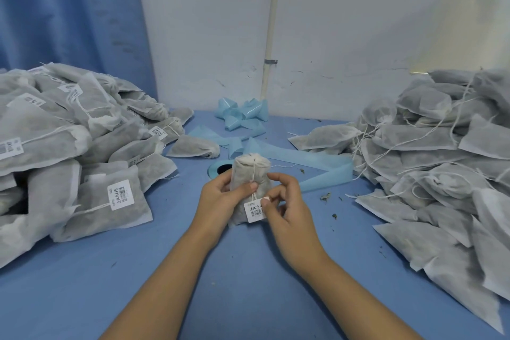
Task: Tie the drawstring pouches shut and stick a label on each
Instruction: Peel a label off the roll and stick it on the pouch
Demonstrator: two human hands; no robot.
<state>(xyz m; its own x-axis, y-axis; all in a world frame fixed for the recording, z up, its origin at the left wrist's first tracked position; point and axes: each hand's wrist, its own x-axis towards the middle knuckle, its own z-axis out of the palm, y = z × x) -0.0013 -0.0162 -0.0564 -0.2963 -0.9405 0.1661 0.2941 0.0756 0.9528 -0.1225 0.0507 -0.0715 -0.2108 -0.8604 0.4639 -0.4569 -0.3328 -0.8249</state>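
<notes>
A grey fabric drawstring pouch (248, 174) stands upright on the blue table in the middle of the view, its top gathered shut with white string. My left hand (220, 199) grips the pouch from the left, thumb lying across its front on the string. My right hand (287, 201) presses a white barcode label (255, 211) against the pouch's lower front with its thumb. A loose string end trails off to the right from the pouch top.
A heap of labelled pouches (69, 152) fills the left side. A heap of pouches without visible labels (441, 160) fills the right. Light blue label backing strip (317, 171) curls behind the pouch, with more coils (242, 113) near the wall. Small dry crumbs dot the blue table (165, 270).
</notes>
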